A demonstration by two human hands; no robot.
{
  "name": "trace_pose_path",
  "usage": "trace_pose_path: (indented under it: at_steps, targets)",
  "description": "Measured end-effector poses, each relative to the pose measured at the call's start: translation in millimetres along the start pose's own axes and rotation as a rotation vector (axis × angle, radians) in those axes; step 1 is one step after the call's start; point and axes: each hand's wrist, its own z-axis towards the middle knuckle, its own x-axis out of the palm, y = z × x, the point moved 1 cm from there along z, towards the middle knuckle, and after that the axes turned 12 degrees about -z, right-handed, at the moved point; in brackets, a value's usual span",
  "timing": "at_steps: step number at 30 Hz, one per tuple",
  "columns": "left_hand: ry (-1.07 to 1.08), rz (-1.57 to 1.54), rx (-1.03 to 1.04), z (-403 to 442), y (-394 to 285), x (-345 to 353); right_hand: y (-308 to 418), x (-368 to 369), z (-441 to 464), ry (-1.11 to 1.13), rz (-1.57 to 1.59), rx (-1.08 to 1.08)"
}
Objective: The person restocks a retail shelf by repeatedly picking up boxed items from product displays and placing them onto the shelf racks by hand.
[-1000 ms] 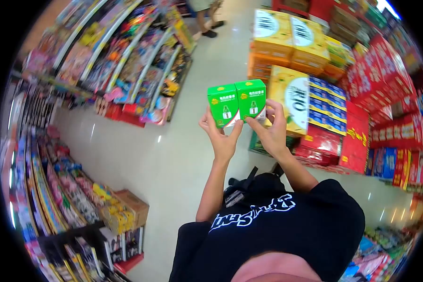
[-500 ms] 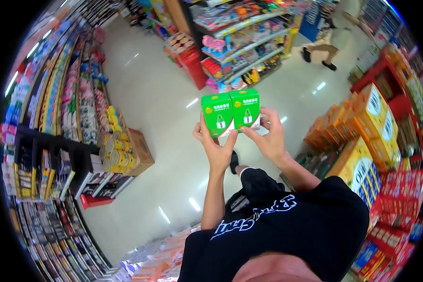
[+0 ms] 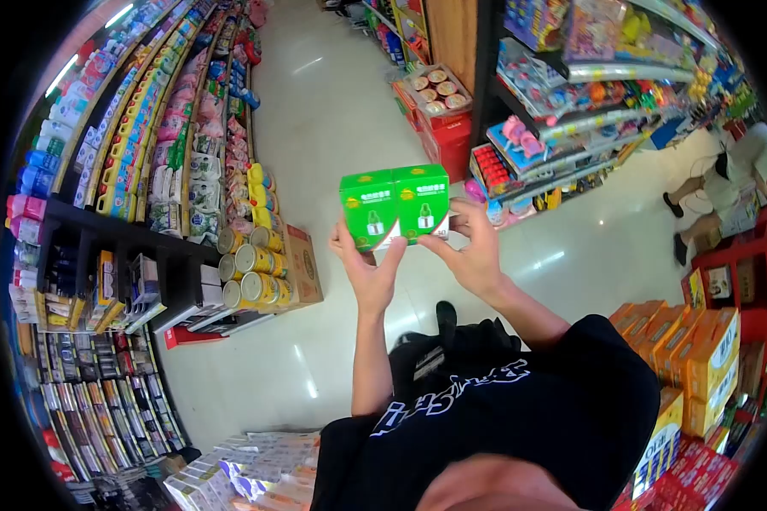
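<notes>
Two green boxes stand side by side in front of my chest, their printed fronts facing me. My left hand [image 3: 368,271] grips the left green box [image 3: 369,211], thumb on its lower front and fingers at its left side. Around the right green box [image 3: 423,204] my right hand [image 3: 473,251] is closed, with its thumb on the lower front edge and its fingers at the right side. The two boxes touch along their inner edges.
Shelves of bottles [image 3: 132,162] line the left, with yellow cans [image 3: 260,274] beside a cardboard box [image 3: 301,266]. A toy shelf [image 3: 588,128] and a red box [image 3: 448,143] stand ahead. Orange cartons [image 3: 690,349] are at right. Another person [image 3: 733,183] is at far right.
The view has swung to the left, so the left shelves and toy shelf now fill more of it. Both hands still hold the two green boxes together.
</notes>
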Motion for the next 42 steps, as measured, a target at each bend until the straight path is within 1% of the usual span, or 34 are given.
trace_pose_path:
  at_steps: [3, 6, 9, 12, 15, 16, 17, 19, 20, 21, 23, 24, 27, 30, 31, 32, 35, 36, 39, 42]
  targets:
    - [-0.020, -0.006, 0.001, 59.4, 8.6, -13.9, -6.7, 32.5, 53.3, 0.071, 0.026, 0.024]
    - [-0.012, 0.015, -0.010, 117.8, 32.9, -28.3, -25.1, 64.7, 102.5, 0.108, 0.033, 0.028]
    - [0.006, -0.039, -0.013, 180.8, 65.3, -40.3, -51.3, 102.5, 154.9, 0.047, -0.012, -0.039]
    - [0.022, -0.068, 0.013, 255.1, 98.5, -52.4, -76.9, 145.2, 214.9, 0.045, 0.031, 0.002]
    - [0.049, -0.108, 0.016, 343.3, 121.3, -60.5, -90.8, 183.0, 285.5, 0.009, -0.088, -0.034]
    - [0.061, -0.135, 0.004, 371.6, 127.5, -63.3, -104.1, 203.0, 311.5, -0.022, 0.065, -0.045]
    - [0.072, -0.164, -0.008, 399.5, 133.5, -65.0, -111.3, 211.6, 333.1, -0.031, 0.006, -0.048]
    - [0.119, -0.149, 0.041, 455.0, 144.1, -67.0, -107.2, 227.3, 376.3, -0.055, -0.104, -0.056]
    - [0.146, -0.129, 0.059, 482.2, 149.0, -67.1, -119.1, 240.0, 396.4, -0.067, -0.009, -0.064]
    - [0.171, -0.107, 0.071, 505.7, 154.3, -65.2, -124.9, 246.7, 414.8, -0.095, -0.014, -0.066]
    - [0.225, -0.125, 0.060, 552.9, 166.7, -57.9, -135.2, 258.7, 452.4, -0.153, -0.017, -0.057]
    - [0.258, -0.127, 0.052, 574.2, 171.9, -50.6, -141.2, 260.4, 472.0, -0.170, 0.038, -0.076]
    - [0.297, -0.078, 0.076, 638.6, 178.7, -33.0, -151.3, 269.4, 526.4, -0.216, 0.037, -0.071]
    - [0.286, -0.025, 0.146, 703.7, 202.5, -12.7, -179.2, 278.5, 588.1, -0.385, -0.103, -0.158]
    - [0.282, 0.027, 0.195, 724.2, 209.2, -4.2, -185.8, 279.1, 608.6, -0.420, -0.154, -0.195]
    - [0.279, 0.079, 0.246, 746.4, 214.3, 4.4, -194.6, 281.7, 629.6, -0.447, -0.161, -0.177]
    - [0.293, 0.199, 0.426, 820.4, 224.8, 35.3, -225.6, 290.6, 700.3, -0.531, 0.018, -0.132]
    - [0.306, 0.234, 0.491, 845.9, 226.6, 45.9, -225.4, 289.3, 723.6, -0.558, -0.054, -0.124]
    - [0.364, 0.116, 0.490, 922.2, 243.5, 81.4, -259.0, 292.3, 802.0, -0.654, -0.033, -0.227]
    - [0.450, 0.105, 0.466, 986.6, 254.5, 115.6, -275.6, 280.9, 864.4, -0.691, -0.063, -0.301]
